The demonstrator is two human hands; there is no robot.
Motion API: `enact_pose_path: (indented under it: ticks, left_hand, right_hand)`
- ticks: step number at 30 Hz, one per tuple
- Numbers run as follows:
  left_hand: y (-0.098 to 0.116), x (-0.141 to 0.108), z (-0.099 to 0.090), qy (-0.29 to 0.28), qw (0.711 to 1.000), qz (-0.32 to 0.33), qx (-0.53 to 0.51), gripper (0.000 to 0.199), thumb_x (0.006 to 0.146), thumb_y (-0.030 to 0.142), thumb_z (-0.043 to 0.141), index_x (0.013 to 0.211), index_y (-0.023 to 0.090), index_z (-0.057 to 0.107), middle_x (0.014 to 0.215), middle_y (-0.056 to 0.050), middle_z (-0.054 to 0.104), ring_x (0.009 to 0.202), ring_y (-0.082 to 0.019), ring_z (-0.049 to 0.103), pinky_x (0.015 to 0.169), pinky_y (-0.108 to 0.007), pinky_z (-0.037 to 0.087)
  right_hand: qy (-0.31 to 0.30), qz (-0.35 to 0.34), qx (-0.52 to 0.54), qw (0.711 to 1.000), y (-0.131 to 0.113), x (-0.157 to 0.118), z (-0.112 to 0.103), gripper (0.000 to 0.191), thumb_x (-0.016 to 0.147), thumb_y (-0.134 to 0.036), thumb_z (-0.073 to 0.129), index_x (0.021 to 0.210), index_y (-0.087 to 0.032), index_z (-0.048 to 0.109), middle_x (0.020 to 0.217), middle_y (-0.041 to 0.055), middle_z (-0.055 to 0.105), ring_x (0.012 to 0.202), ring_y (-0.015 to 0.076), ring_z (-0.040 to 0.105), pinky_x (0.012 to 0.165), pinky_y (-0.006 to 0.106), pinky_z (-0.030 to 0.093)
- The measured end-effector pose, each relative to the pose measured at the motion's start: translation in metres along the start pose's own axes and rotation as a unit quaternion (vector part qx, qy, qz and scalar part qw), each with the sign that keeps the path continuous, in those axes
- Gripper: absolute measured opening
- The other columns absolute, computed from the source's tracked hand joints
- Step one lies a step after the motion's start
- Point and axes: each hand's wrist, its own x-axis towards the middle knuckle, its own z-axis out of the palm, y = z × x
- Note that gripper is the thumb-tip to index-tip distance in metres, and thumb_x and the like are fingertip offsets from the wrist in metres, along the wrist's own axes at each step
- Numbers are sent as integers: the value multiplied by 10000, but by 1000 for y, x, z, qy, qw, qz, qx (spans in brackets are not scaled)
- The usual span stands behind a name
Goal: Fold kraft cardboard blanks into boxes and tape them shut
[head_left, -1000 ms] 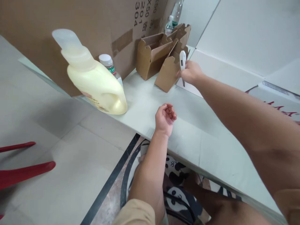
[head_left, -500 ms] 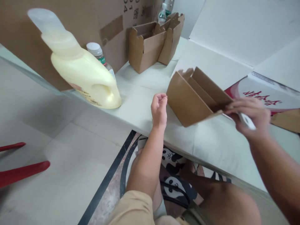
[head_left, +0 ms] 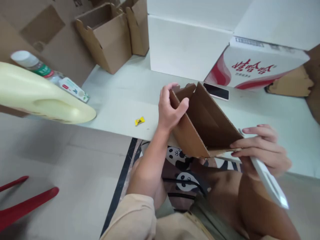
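An open-topped cardboard box [head_left: 188, 138] is tilted over the table's front edge, its dark inside facing up. My left hand [head_left: 171, 108] grips its far left end, thumb inside the rim and fingers around the outside. Held in my right hand [head_left: 265, 150] is a white utility knife [head_left: 271, 183], its handle sticking out towards me and a small metal tip showing past the fingers. Those same fingertips also touch the near right edge of the box. Left of my left hand, a small yellow wrapped candy [head_left: 139, 121] lies on the table.
A phone [head_left: 216, 91] lies behind the box, before a red-and-white carton [head_left: 257, 66]. Two cardboard boxes [head_left: 112, 40] stand at the back left. A cream jug [head_left: 45, 96], a white-capped bottle [head_left: 32, 63] and a large carton [head_left: 47, 30] are at the left. Red legs [head_left: 32, 206] stand on the floor.
My left hand has taken hold of the box's left end, and the box has come closer to me. The view has swung right; the phone and yellow candy now show.
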Motion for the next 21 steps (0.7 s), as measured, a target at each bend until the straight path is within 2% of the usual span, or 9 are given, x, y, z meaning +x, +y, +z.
enact_pose_path:
  ticks: [3, 7, 9, 12, 14, 16, 17, 19, 21]
  left_hand:
    - [-4, 0, 2, -26, 1000, 5, -7, 483, 908, 599, 581, 1254, 272, 499, 1191, -70, 591, 1142, -236, 601, 1026, -414, 469]
    - [-2, -1, 8, 5, 1000, 3, -8, 383, 888, 510, 622, 1169, 265, 531, 984, -26, 573, 971, -180, 606, 944, -366, 495]
    - [1, -2, 11, 29, 1000, 3, -11, 286, 875, 438, 616, 1096, 269, 552, 867, 2, 532, 881, -153, 594, 902, -335, 507]
    - [7, -2, 12, 47, 999, -7, 5, 220, 845, 396, 606, 1019, 267, 567, 789, 19, 485, 797, -138, 581, 844, -308, 520]
    - [9, -3, 11, 38, 999, -22, 27, 243, 840, 443, 608, 1001, 263, 578, 788, 16, 492, 786, -142, 585, 824, -307, 523]
    - [9, -4, 7, 23, 998, -35, 49, 324, 861, 548, 575, 1012, 263, 597, 809, 2, 516, 799, -157, 595, 830, -323, 524]
    - [9, -4, 6, 15, 997, -39, 59, 386, 872, 608, 543, 1036, 265, 607, 825, -7, 530, 811, -167, 601, 841, -337, 523]
    - [7, -5, 3, 3, 996, -42, 74, 510, 878, 702, 484, 1119, 271, 612, 867, -23, 560, 850, -190, 613, 880, -371, 517]
    - [4, -6, 2, -6, 996, -40, 81, 604, 865, 749, 478, 1232, 280, 577, 944, -42, 589, 925, -213, 626, 933, -400, 499]
  right_hand:
    - [55, 39, -29, 997, 20, -11, 3, 253, 854, -236, 680, 604, -249, 637, 656, -10, 730, 839, 245, 703, 833, 433, 476]
    - [103, 38, -83, 990, 41, -26, 17, 148, 861, -265, 675, 715, -244, 689, 861, 15, 758, 1090, 278, 667, 914, 443, 478]
    - [109, 39, -118, 986, 44, -32, 24, 116, 865, -261, 663, 762, -266, 716, 920, 18, 741, 1164, 284, 627, 924, 444, 466]
    - [114, 46, -160, 979, 42, -37, 29, 105, 868, -273, 663, 797, -296, 737, 1008, 26, 702, 1155, 285, 615, 938, 470, 452]
    - [123, 71, -174, 974, 39, -39, 30, 79, 862, -300, 679, 832, -296, 752, 1147, 57, 659, 1188, 313, 593, 957, 503, 453]
    - [128, 126, -178, 968, 37, -40, 31, 97, 873, -309, 665, 847, -279, 754, 1261, 94, 610, 1238, 348, 572, 963, 530, 463]
    - [127, 153, -173, 965, 37, -41, 33, 124, 890, -310, 641, 828, -269, 740, 1249, 103, 619, 1244, 356, 578, 963, 539, 466]
    - [131, 182, -143, 964, 40, -44, 38, 191, 924, -305, 582, 761, -257, 668, 1093, 84, 681, 1214, 342, 622, 969, 544, 466]
    - [169, 185, -93, 964, 43, -47, 44, 191, 941, -286, 548, 752, -255, 565, 946, 36, 699, 1170, 305, 662, 986, 537, 460]
